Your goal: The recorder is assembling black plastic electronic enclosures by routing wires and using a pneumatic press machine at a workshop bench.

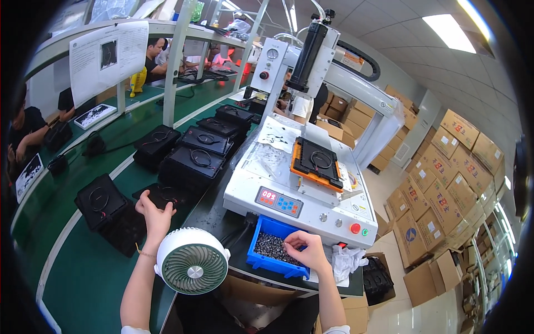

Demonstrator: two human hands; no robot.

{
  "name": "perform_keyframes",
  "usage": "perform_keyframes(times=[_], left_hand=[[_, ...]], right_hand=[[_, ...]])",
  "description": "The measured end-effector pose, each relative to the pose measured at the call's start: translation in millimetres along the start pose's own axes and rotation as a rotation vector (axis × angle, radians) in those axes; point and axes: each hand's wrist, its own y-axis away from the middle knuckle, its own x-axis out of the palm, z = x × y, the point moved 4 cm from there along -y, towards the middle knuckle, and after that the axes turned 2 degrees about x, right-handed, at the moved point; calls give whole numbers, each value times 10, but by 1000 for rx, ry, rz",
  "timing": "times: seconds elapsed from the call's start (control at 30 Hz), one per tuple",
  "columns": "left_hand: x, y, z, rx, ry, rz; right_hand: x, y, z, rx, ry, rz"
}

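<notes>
My left hand (pixel 154 214) is at the near edge of a flat black panel (pixel 162 194) with a thin cable on it. Its thumb and fingers close on that edge. Over the blue bin (pixel 283 271), my right hand (pixel 307 249) has its fingertips pinched together just above many small dark metal parts (pixel 271 245). Whatever sits between those fingertips is too small to make out. On the white machine (pixel 239 192), an orange-edged fixture (pixel 300 174) carries another black panel (pixel 316 158) with a coiled cable.
A white round fan (pixel 194 270) stands between my forearms. Stacks of black panels (pixel 192 161) with cables line the green bench (pixel 72 264). Crumpled white cloth (pixel 346 264) lies right of the bin. Cardboard boxes (pixel 445 183) are piled at right; people sit across the bench.
</notes>
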Motion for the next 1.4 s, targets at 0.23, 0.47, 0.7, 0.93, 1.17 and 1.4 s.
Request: perform_keyframes(times=[0.23, 0.47, 0.7, 0.93, 1.17, 1.4], left_hand=[[-8, 26, -159, -467, 552, 191], [-45, 84, -444, -490, 543, 302], [-186, 173, -933, -456, 649, 425], [-275, 363, -1368, -237, 765, 298], [-197, 656, -1623, -48, 745, 417], [-98, 1006, -1822, 102, 685, 562]], right_hand=[[-48, -22, 84, 21, -365, -23], [-26, -41, 385, -28, -525, -43], [-54, -25, 776, -172, -634, -64], [84, -36, 1162, -327, -687, 34], [185, -67, 1551, -392, -417, -29], [182, -219, 1985, -765, 195, -57]])
